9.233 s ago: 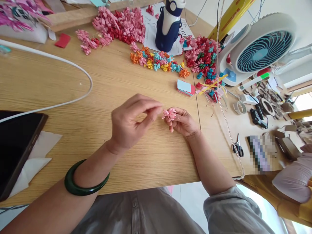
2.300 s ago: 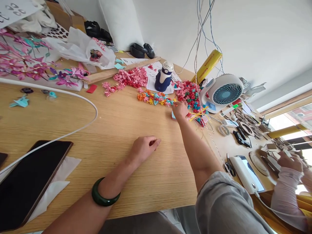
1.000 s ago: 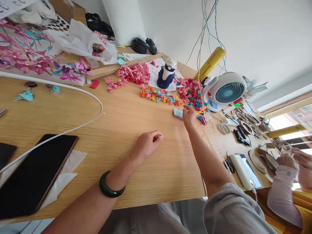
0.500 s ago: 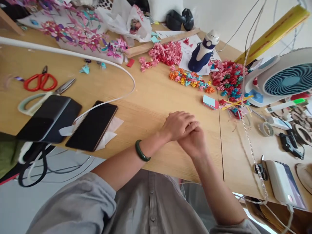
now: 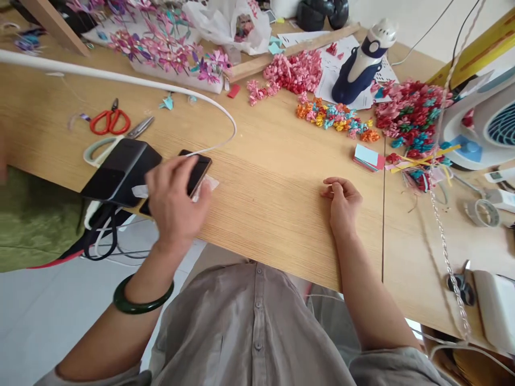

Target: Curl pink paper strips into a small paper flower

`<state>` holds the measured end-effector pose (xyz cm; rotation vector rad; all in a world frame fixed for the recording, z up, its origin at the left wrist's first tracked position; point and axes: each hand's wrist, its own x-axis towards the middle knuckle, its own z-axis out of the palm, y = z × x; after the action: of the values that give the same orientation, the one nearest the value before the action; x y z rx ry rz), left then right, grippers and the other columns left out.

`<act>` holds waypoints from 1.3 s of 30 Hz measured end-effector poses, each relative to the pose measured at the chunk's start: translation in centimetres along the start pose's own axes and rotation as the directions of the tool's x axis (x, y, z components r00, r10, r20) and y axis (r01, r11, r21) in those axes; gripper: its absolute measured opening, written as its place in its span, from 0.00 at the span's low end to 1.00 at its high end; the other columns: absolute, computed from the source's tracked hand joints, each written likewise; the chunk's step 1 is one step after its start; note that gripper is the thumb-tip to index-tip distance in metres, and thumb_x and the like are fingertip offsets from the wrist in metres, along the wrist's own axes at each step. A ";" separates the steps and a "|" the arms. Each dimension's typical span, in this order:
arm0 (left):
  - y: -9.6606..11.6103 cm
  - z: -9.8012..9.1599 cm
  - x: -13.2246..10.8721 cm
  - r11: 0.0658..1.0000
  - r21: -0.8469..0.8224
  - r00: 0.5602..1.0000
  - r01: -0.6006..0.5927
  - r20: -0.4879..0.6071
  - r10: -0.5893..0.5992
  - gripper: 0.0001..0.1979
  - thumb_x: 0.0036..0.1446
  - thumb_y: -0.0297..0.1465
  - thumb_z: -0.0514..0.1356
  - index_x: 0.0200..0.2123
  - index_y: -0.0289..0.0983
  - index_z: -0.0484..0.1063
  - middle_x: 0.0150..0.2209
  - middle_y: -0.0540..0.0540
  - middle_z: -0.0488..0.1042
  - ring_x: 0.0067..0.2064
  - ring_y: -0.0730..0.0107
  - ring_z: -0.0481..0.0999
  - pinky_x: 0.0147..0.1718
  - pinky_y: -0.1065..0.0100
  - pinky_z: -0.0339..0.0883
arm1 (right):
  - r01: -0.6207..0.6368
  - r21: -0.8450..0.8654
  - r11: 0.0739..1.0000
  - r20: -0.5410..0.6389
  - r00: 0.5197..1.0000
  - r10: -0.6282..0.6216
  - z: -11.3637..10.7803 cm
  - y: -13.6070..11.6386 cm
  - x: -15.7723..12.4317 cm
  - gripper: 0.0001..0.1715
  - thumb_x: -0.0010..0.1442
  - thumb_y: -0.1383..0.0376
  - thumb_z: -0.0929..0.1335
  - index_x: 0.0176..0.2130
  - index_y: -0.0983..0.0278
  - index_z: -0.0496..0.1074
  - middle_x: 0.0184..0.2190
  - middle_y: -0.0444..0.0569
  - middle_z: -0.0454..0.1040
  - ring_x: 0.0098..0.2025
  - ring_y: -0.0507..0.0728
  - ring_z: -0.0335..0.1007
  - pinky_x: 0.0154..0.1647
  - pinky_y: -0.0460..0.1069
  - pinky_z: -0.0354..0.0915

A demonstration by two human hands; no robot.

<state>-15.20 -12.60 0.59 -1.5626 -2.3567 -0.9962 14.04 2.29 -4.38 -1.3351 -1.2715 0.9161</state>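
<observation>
My left hand (image 5: 175, 201), with a dark green bangle (image 5: 142, 295) on its wrist, is over the black phone (image 5: 199, 170) at the left. Its fingers are apart and bent downward; nothing shows held in them. Under the phone's right edge lies thin white paper (image 5: 209, 185). A black box-shaped device (image 5: 120, 171) sits just left of that hand. My right hand (image 5: 341, 201) rests on the wooden table (image 5: 265, 214) with its fingers curled inward; whether anything is between them is too small to tell. Small coloured cards (image 5: 367, 155) lie up and to its right.
Red-handled scissors (image 5: 109, 122) lie at the left. Along the back are pink flowers (image 5: 161, 48), pink paper pieces (image 5: 295, 69) and a blue-and-white bottle (image 5: 358, 67). A white fan (image 5: 475, 123) stands at the right. A white cable (image 5: 161, 86) arcs over the table.
My hands were clasped together and have parted. The left moved left over the phone; the right stays on the table with curled fingers. The view has shifted left.
</observation>
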 end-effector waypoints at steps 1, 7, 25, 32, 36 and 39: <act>-1.6 -0.3 -0.2 0.997 0.059 0.997 0.049 0.050 -0.052 0.28 0.65 0.35 0.62 0.66 0.34 0.68 0.67 0.35 0.67 0.70 0.40 0.64 0.69 0.42 0.59 | 0.003 -0.006 1.000 0.010 1.000 -0.003 0.1 0.1 0.1 0.10 0.58 0.63 0.65 0.33 0.62 0.77 0.33 0.44 0.78 0.26 0.48 0.69 0.34 0.48 0.71; -4.3 0.1 -0.8 0.982 0.099 0.976 0.160 0.132 -0.173 0.37 0.60 0.38 0.66 0.69 0.31 0.62 0.70 0.32 0.63 0.71 0.28 0.60 0.69 0.35 0.56 | 0.022 -0.060 0.998 0.039 0.999 -0.019 0.3 0.5 0.3 0.11 0.58 0.64 0.65 0.33 0.62 0.77 0.29 0.42 0.75 0.26 0.49 0.70 0.34 0.48 0.69; -3.1 1.1 0.7 0.935 0.241 0.950 0.261 0.106 -0.292 0.40 0.56 0.37 0.64 0.68 0.25 0.62 0.58 0.25 0.72 0.61 0.28 0.68 0.61 0.35 0.63 | 0.053 -0.100 0.994 0.034 0.998 -0.050 0.0 0.1 0.1 0.11 0.57 0.64 0.66 0.32 0.62 0.79 0.30 0.43 0.78 0.26 0.49 0.71 0.33 0.48 0.66; -3.2 1.0 0.4 0.935 0.254 0.950 0.249 0.123 -0.286 0.43 0.57 0.38 0.63 0.70 0.22 0.57 0.59 0.22 0.71 0.61 0.27 0.68 0.61 0.36 0.62 | 0.050 -0.115 0.992 0.028 0.999 -0.047 0.0 0.1 0.2 0.11 0.57 0.65 0.66 0.32 0.61 0.79 0.30 0.43 0.78 0.27 0.50 0.72 0.34 0.49 0.68; -3.5 1.2 0.2 0.943 0.227 0.957 0.243 0.102 -0.272 0.40 0.57 0.38 0.63 0.69 0.29 0.60 0.60 0.26 0.72 0.62 0.29 0.68 0.61 0.35 0.62 | 0.054 -0.113 0.992 0.026 0.998 -0.051 0.1 0.1 0.2 0.11 0.57 0.64 0.65 0.32 0.61 0.79 0.29 0.43 0.78 0.26 0.50 0.72 0.33 0.49 0.69; -3.6 1.3 0.2 0.942 0.235 0.956 0.240 0.112 -0.271 0.40 0.57 0.39 0.63 0.69 0.27 0.60 0.61 0.24 0.71 0.62 0.28 0.68 0.61 0.36 0.62 | 0.058 -0.110 0.992 0.027 0.998 -0.055 0.1 0.0 0.1 0.11 0.57 0.64 0.66 0.32 0.61 0.79 0.31 0.43 0.79 0.26 0.50 0.72 0.33 0.49 0.69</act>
<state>-18.12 -12.56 -1.91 -1.3106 -2.7141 -0.6523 13.99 2.44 -4.39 -1.3705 -1.3885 0.8347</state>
